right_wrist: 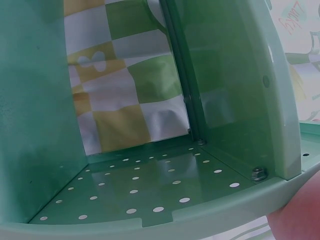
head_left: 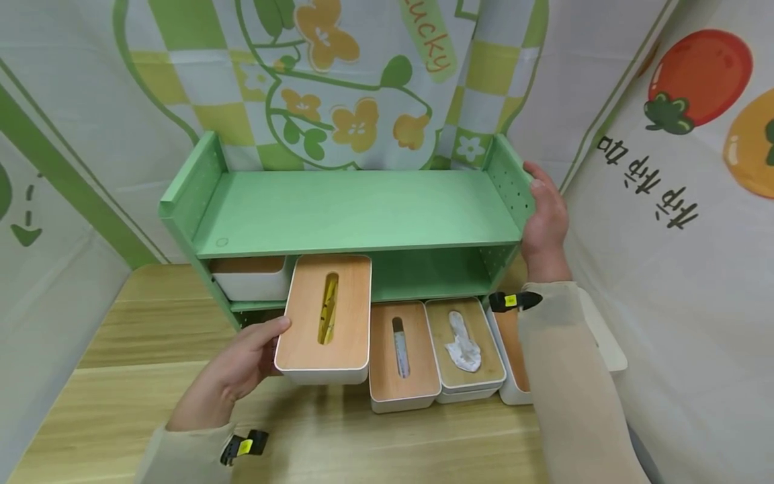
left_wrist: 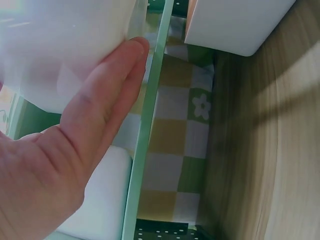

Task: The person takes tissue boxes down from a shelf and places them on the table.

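Observation:
My left hand (head_left: 246,357) grips a white tissue box (head_left: 351,302) by its left side, thumb near the lid. The box has a wooden lid, and something yellow shows through its slot. It is tilted in front of the middle level of a green shelf (head_left: 363,208). In the left wrist view, the fingers (left_wrist: 95,105) lie long against the white box. My right hand (head_left: 546,228) holds the shelf's right side panel (head_left: 508,178) near its top; in the right wrist view only a bit of the hand shows at the lower right corner.
Another white box (head_left: 250,282) sits on the middle level at the left. On the wooden table (head_left: 151,376), before the shelf, stand a lidded box with a pale tube (head_left: 401,349) in its slot, one with a crumpled tissue (head_left: 464,346), and a box (head_left: 510,356) partly behind my right arm.

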A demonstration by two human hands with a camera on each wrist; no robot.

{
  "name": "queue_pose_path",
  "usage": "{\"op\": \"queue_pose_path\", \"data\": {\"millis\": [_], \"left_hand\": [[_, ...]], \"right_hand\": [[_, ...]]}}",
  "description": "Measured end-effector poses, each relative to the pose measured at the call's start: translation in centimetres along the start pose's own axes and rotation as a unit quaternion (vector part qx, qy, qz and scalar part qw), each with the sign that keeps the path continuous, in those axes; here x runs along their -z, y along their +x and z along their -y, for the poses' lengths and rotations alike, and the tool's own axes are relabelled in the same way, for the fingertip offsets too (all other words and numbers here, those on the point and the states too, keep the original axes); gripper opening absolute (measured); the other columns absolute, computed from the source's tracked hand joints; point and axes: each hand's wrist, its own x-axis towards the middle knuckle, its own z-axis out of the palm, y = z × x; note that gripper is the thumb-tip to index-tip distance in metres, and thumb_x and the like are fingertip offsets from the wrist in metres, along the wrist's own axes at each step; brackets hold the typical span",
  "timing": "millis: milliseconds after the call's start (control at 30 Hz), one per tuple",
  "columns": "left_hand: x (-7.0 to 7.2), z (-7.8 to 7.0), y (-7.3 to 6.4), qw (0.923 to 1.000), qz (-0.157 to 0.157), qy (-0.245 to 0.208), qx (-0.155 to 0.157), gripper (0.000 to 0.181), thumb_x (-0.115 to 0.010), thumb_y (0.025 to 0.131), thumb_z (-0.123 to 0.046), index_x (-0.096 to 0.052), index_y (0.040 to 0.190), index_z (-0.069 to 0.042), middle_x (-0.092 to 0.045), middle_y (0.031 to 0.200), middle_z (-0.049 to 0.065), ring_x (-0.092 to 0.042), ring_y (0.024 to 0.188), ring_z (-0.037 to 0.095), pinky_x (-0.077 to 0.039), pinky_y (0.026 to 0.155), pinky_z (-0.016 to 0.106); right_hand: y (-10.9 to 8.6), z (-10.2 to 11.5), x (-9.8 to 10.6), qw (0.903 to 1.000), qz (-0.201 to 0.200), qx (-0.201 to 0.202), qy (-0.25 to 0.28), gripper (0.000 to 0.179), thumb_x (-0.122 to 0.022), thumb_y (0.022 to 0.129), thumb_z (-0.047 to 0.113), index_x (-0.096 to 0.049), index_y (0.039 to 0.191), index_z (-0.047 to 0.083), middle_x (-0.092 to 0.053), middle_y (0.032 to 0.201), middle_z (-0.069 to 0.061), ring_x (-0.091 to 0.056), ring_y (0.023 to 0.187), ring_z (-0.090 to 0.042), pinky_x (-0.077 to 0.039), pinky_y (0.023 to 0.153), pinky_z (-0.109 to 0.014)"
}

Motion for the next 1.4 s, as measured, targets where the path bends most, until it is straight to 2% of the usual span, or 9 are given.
{"op": "queue_pose_path", "data": {"millis": [200, 333, 467, 567, 800, 933, 1067, 1267, 1400], "left_hand": [[0.3, 0.3, -0.8, 1.0000, 0.000, 0.007, -0.002, 0.059, -0.042, 0.107, -0.036, -0.047, 0.132, 0.017, -0.073, 0.095, 0.008, -0.069, 0.085, 0.018, -0.056, 0.074, 0.037], [0.7, 0.6, -1.4, 1.0000, -0.003, -0.004, 0.003, 0.052, -0.044, 0.107, -0.035, -0.054, 0.128, 0.010, -0.073, 0.095, 0.006, -0.069, 0.084, 0.018, -0.056, 0.073, 0.036], [1.1, 1.1, -2.0, 0.9995, 0.022, -0.021, -0.013, 0.036, -0.042, 0.108, -0.029, -0.067, 0.112, -0.005, -0.074, 0.093, 0.006, -0.069, 0.083, 0.018, -0.055, 0.072, 0.035], [1.6, 1.5, -2.5, 0.9984, 0.046, -0.020, -0.028, 0.034, -0.038, 0.109, -0.025, -0.069, 0.104, -0.012, -0.074, 0.092, 0.005, -0.069, 0.083, 0.017, -0.055, 0.071, 0.033], [2.8, 2.4, -3.5, 0.9956, 0.083, -0.013, -0.040, 0.034, -0.035, 0.109, -0.021, -0.068, 0.107, -0.013, -0.073, 0.095, 0.005, -0.068, 0.086, 0.016, -0.055, 0.072, 0.033], [3.6, 3.1, -4.2, 0.9946, 0.096, -0.008, -0.037, 0.037, -0.032, 0.110, -0.020, -0.067, 0.110, -0.010, -0.074, 0.095, 0.008, -0.069, 0.085, 0.017, -0.055, 0.070, 0.033], [4.2, 3.7, -4.8, 0.9951, 0.096, -0.004, -0.025, 0.036, -0.031, 0.110, -0.019, -0.063, 0.117, -0.003, -0.074, 0.098, 0.010, -0.070, 0.088, 0.020, -0.056, 0.072, 0.036], [4.8, 4.2, -5.2, 0.9963, 0.085, 0.008, -0.010, 0.040, -0.032, 0.110, -0.019, -0.055, 0.124, 0.010, -0.073, 0.102, 0.011, -0.070, 0.093, 0.023, -0.056, 0.076, 0.039], [4.8, 4.6, -5.5, 0.9979, 0.056, 0.031, 0.013, 0.048, -0.035, 0.109, -0.021, -0.043, 0.129, 0.023, -0.071, 0.105, 0.014, -0.069, 0.095, 0.024, -0.056, 0.079, 0.040]], "right_hand": [[0.0, 0.1, 0.0, 1.0000, 0.001, 0.002, 0.000, 0.041, -0.041, 0.105, 0.028, -0.058, 0.141, 0.018, -0.054, 0.130, -0.015, -0.058, 0.090, -0.020, -0.050, 0.074, -0.031], [0.0, 0.1, -0.1, 0.9998, 0.002, -0.005, 0.017, 0.041, -0.042, 0.105, 0.027, -0.058, 0.141, 0.017, -0.054, 0.131, -0.017, -0.058, 0.092, -0.021, -0.051, 0.075, -0.031], [-0.1, 0.2, -0.1, 0.9997, 0.001, -0.009, 0.021, 0.041, -0.042, 0.105, 0.027, -0.058, 0.141, 0.017, -0.054, 0.130, -0.016, -0.058, 0.092, -0.022, -0.051, 0.075, -0.031], [-0.1, 0.1, -0.1, 0.9998, -0.001, -0.009, 0.017, 0.040, -0.042, 0.105, 0.027, -0.059, 0.140, 0.018, -0.056, 0.128, -0.016, -0.058, 0.089, -0.021, -0.051, 0.073, -0.031], [-0.1, 0.1, -0.1, 0.9996, 0.006, -0.002, 0.028, 0.041, -0.042, 0.105, 0.027, -0.058, 0.141, 0.016, -0.056, 0.127, -0.017, -0.058, 0.088, -0.020, -0.050, 0.074, -0.031], [-0.1, 0.2, 0.0, 0.9995, 0.008, -0.002, 0.030, 0.042, -0.041, 0.105, 0.027, -0.057, 0.142, 0.016, -0.055, 0.127, -0.017, -0.058, 0.088, -0.021, -0.050, 0.074, -0.031], [-0.1, 0.2, 0.0, 0.9997, 0.005, -0.002, 0.023, 0.042, -0.042, 0.105, 0.027, -0.057, 0.142, 0.016, -0.056, 0.126, -0.017, -0.058, 0.087, -0.020, -0.050, 0.073, -0.031], [-0.1, 0.2, 0.0, 0.9999, 0.001, -0.003, 0.016, 0.041, -0.042, 0.105, 0.027, -0.057, 0.142, 0.016, -0.056, 0.126, -0.017, -0.058, 0.084, -0.020, -0.051, 0.071, -0.030], [-0.2, 0.2, -0.1, 0.9998, -0.001, -0.006, 0.019, 0.041, -0.042, 0.105, 0.027, -0.057, 0.142, 0.016, -0.056, 0.125, -0.017, -0.058, 0.084, -0.019, -0.051, 0.071, -0.030]]}}
